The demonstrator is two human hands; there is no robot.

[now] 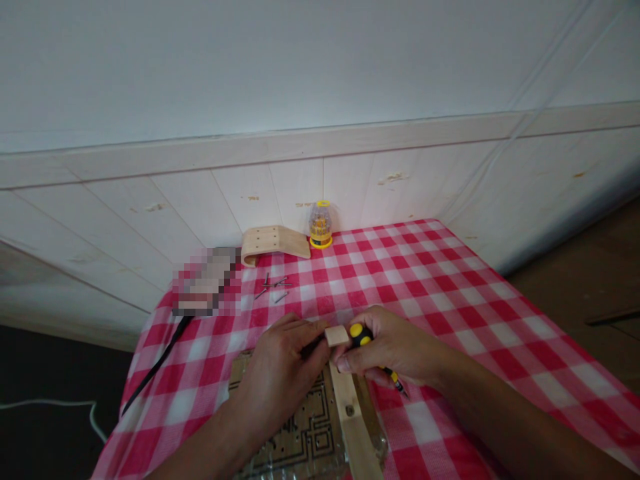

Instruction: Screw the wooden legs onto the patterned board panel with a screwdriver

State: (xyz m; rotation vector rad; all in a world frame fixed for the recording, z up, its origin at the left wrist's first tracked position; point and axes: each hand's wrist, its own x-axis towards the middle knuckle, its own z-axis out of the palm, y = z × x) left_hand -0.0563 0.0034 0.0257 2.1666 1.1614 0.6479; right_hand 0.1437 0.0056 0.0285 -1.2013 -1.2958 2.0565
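Observation:
My left hand (287,357) is closed around the upper end of a pale wooden strip (357,417), fingers wrapped near its squared, bent tip. A dark round spot, like a hole or screw head, shows lower on the strip. My right hand (380,343) grips a screwdriver with a black and yellow handle (361,335) right beside that tip. From under this hand pokes a slim yellow-and-black pointed end (395,381); whether it belongs to the same tool I cannot tell. Beneath both hands lies a wooden board with dark line patterns (310,427), partly covered in clear plastic.
Beyond the hands, several loose screws or thin metal pins (274,285) lie on the red-and-white checked cloth (425,280). A bent plywood piece with holes (273,241) and a clear yellow-based bit container (321,225) stand by the wall. A blurred-out object (207,280) with a black cable lies left.

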